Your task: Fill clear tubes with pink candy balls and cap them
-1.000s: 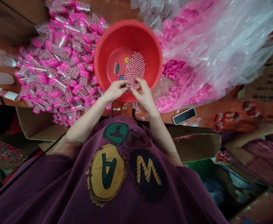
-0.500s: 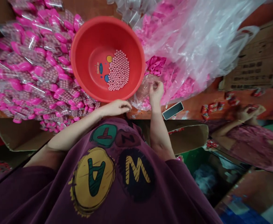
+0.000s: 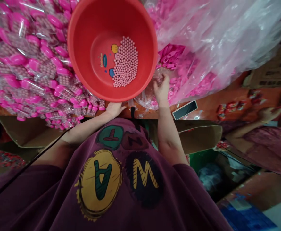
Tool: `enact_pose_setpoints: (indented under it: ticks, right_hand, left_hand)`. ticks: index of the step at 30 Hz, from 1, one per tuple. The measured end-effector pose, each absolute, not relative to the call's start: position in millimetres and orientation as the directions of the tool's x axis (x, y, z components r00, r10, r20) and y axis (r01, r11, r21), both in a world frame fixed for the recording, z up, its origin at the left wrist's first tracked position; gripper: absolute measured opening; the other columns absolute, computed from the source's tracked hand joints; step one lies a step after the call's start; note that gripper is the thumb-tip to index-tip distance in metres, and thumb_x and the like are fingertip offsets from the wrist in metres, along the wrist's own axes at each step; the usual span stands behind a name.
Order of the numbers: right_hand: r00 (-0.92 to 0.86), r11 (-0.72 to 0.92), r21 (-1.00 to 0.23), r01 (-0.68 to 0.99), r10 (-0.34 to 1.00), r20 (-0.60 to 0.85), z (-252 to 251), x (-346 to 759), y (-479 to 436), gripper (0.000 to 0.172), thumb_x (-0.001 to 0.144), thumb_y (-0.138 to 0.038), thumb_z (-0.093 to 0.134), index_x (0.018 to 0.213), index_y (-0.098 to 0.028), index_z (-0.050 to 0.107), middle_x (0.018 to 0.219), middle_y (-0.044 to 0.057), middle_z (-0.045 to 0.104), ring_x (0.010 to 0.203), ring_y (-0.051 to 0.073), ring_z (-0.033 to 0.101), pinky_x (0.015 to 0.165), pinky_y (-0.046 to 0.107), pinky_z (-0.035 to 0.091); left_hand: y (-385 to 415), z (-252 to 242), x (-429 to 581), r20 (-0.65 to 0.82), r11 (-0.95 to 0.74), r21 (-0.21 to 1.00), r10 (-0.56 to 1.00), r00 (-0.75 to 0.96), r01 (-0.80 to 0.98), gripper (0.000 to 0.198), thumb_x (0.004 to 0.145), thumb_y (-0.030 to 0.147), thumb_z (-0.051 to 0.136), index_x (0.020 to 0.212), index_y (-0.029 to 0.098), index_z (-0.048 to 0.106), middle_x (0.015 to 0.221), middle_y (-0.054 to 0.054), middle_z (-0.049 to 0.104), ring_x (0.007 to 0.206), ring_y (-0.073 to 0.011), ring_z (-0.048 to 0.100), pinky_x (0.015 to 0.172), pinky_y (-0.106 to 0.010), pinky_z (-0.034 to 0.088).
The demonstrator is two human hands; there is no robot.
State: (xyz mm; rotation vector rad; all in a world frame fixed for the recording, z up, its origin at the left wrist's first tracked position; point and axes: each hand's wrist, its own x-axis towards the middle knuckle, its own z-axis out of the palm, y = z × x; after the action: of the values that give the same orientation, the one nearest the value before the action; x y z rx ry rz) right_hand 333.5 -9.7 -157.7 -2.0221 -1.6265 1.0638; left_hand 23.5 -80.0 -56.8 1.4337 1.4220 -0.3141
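Seemingly, right hand [image 3: 162,90] on clear plastic [image 3: 149,95]

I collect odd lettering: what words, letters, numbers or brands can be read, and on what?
"A": purple shirt, yellow circle.
"T": shirt, green circle.
"N" or sideways "Z": shirt, maroon circle.
"W" or upside-down "M": shirt, dark circle.
Print in red bowl: too small.
Print on cardboard: too blurred.

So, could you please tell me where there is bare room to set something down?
The table between the phone and red packets, and inside the bowl, left of the beads. Bottles crowd the bowl's left; the plastic bag crowds its right.
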Motion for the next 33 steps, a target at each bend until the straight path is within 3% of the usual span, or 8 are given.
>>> enact_pose_setpoints:
  ticks: [4,8,11,15,18,21,27,33]
  right_hand:
    - [0.261,-0.409,-0.616,0.673,0.911,-0.32,-126,333,-21,0.06,0.095,-0.039,0.065,0.148,-0.016,0.049,0.142,0.019,0.057,0.136,0.029,0.06,0.122,0.059,0.047]
    - [0.377,-0.469,-0.683,0.561,0.879,-0.293,-73,309,-45,0.036,0.1,-0.046,0.056,0.125,-0.021,0.065,0.115,0.011,0.07,0.102,0.024,0.07,0.101,0.053,0.06]
    - [0.076,-0.402,-0.803,0.44,0.908,-0.412,-30,270,-57,0.031,0.099,-0.052,0.061,0.105,-0.025,0.073,0.096,0.005,0.074,0.084,0.02,0.07,0.082,0.041,0.062]
    - [-0.346,-0.359,-0.891,0.277,0.828,-0.441,1,224,-43,0.035,0.1,-0.057,0.065,0.112,-0.027,0.078,0.107,0.005,0.08,0.095,0.019,0.073,0.09,0.039,0.063]
    - [-0.243,-0.484,-0.857,0.177,0.822,-0.514,-2,208,-16,0.045,0.096,-0.067,0.066,0.112,-0.026,0.075,0.091,0.001,0.077,0.081,0.016,0.072,0.081,0.036,0.064]
    - [-0.199,-0.523,-0.844,0.12,0.82,-0.536,-11,201,8,0.05,0.092,-0.073,0.069,0.111,-0.027,0.072,0.085,-0.001,0.072,0.074,0.015,0.07,0.078,0.035,0.065]
    - [-0.255,-0.407,-0.892,0.195,0.858,-0.447,-20,188,22,0.052,0.101,-0.071,0.057,0.134,-0.031,0.066,0.098,0.002,0.073,0.085,0.019,0.072,0.089,0.046,0.068]
    - [-0.36,-0.386,-0.905,0.179,0.831,-0.425,-26,166,20,0.068,0.097,-0.071,0.062,0.154,-0.035,0.052,0.142,0.008,0.068,0.106,0.023,0.073,0.096,0.048,0.069]
  left_hand:
    - [-71,-63,29,-0.745,0.177,0.54,0.554,0.371,0.823,0.064,0.094,0.015,0.061,0.158,0.011,0.054,0.166,-0.019,0.054,0.163,-0.0358,0.04,0.14,-0.05,0.023]
    - [-67,-48,17,-0.829,0.279,0.525,0.382,0.408,0.804,0.047,0.089,0.021,0.069,0.135,0.012,0.073,0.132,-0.017,0.077,0.128,-0.036,0.071,0.116,-0.046,0.055]
    - [-64,-21,7,-0.768,0.318,0.633,0.376,0.519,0.706,0.03,0.093,0.026,0.066,0.118,0.017,0.08,0.114,-0.011,0.08,0.105,-0.0266,0.078,0.098,-0.037,0.062]
    - [-42,9,3,-0.602,0.437,0.793,0.67,0.435,0.424,0.032,0.093,0.017,0.064,0.123,0.017,0.075,0.117,-0.011,0.078,0.11,-0.0228,0.075,0.105,-0.04,0.059]
    - [-16,13,4,-0.713,0.699,0.701,0.683,0.158,0.142,0.032,0.087,0.009,0.07,0.119,0.014,0.069,0.096,-0.006,0.076,0.078,-0.0157,0.074,0.08,-0.033,0.063]
    - [5,11,1,-0.753,0.755,0.64,0.653,0.076,-0.145,0.029,0.086,0.004,0.069,0.114,0.013,0.068,0.087,-0.001,0.072,0.064,-0.0104,0.07,0.066,-0.026,0.06]
    - [15,8,-10,-0.799,0.761,0.573,0.601,-0.002,-0.305,0.029,0.093,0.008,0.07,0.121,0.015,0.07,0.075,0.001,0.073,0.062,-0.0099,0.07,0.067,-0.025,0.061]
    - [18,2,-14,-0.859,0.757,0.306,0.48,0.175,-0.577,0.019,0.099,0.008,0.063,0.108,0.013,0.078,0.1,-0.007,0.082,0.071,-0.0065,0.071,0.077,-0.019,0.063]
